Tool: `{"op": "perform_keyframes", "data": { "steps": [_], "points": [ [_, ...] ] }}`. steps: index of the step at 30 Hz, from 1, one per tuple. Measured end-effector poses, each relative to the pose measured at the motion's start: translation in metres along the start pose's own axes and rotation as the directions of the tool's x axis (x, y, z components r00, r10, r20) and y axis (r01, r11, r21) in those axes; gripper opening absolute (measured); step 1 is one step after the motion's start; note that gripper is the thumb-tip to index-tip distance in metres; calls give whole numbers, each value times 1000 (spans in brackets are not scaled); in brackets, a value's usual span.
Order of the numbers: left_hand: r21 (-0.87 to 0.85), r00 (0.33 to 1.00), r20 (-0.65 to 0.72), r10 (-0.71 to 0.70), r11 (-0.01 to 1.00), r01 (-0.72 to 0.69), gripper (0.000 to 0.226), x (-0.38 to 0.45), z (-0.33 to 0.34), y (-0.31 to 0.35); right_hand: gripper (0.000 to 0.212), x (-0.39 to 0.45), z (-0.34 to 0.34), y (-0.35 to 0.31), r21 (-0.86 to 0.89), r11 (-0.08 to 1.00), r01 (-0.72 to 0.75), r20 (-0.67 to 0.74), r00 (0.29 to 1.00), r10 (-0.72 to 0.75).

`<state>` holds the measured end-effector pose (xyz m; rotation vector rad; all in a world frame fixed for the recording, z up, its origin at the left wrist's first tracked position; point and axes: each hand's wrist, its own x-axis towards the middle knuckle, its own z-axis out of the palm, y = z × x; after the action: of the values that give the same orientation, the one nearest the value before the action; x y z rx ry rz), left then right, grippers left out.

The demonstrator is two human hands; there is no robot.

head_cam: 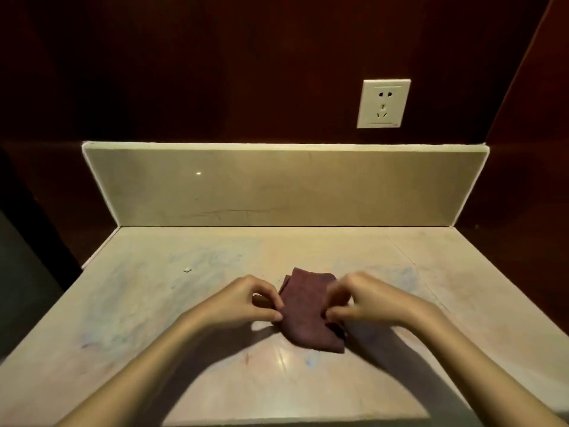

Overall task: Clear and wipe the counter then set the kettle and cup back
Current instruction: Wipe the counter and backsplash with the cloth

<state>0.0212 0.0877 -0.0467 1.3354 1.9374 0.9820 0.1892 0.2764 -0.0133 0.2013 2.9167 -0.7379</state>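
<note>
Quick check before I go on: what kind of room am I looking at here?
Probably a kettle or tea nook in a hotel room or home, though that is a guess. A small stone counter with a matching backsplash sits between dark wood panels, with a wall socket just above.

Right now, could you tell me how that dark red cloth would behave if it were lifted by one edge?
The cloth would probably droop and unfold, since it lies in soft folded layers. It looks light: the left hand and right hand pinch its edges with fingertips only.
</note>
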Motion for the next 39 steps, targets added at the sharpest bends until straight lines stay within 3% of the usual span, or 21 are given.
{"op": "perform_keyframes", "data": {
  "steps": [2,5,7,9,12,16,20,25,27,29,33,39],
  "points": [
    [-38,1000,-5,-5,999,5,15,1,1,2,28,25,-9,4,-10,1000,23,-96,995,-23],
    [-53,1000,-4,29,998,-29,17,-1,-3,6,55,57,-7,-1,-19,990,143,33,989,-143],
    [-15,997,-22,80,997,-80,15,-1,-7,11,51,71,-3,-5,-52,980,194,157,970,-184],
    [35,992,-33,118,992,-117,7,1,-15,17,32,78,-5,-5,-47,973,227,166,962,-216],
    [26,990,-50,135,991,-134,4,7,-26,27,15,75,-22,-3,16,968,251,79,965,-251],
    [-32,982,-75,174,984,-176,2,19,-35,38,7,64,-54,-3,64,966,251,-33,968,-249],
    [-59,983,-118,143,987,-151,15,31,-46,41,9,53,-84,9,221,938,267,-171,957,-232],
    [-19,998,-51,28,999,-29,30,38,-46,20,13,42,-115,25,143,949,281,-360,908,-215],
    [37,998,-68,-3,999,5,23,40,-43,10,14,37,-126,31,128,953,275,-423,884,-198],
    [121,992,-122,-14,992,29,15,42,-45,5,15,32,-133,36,83,961,263,-454,869,-198],
    [143,952,-305,15,989,30,20,53,-65,14,11,28,-142,43,13,977,215,-530,830,-175],
    [65,819,-565,102,995,-79,22,85,-123,61,6,45,-169,56,9,990,143,-736,671,-90]
  ]
}}
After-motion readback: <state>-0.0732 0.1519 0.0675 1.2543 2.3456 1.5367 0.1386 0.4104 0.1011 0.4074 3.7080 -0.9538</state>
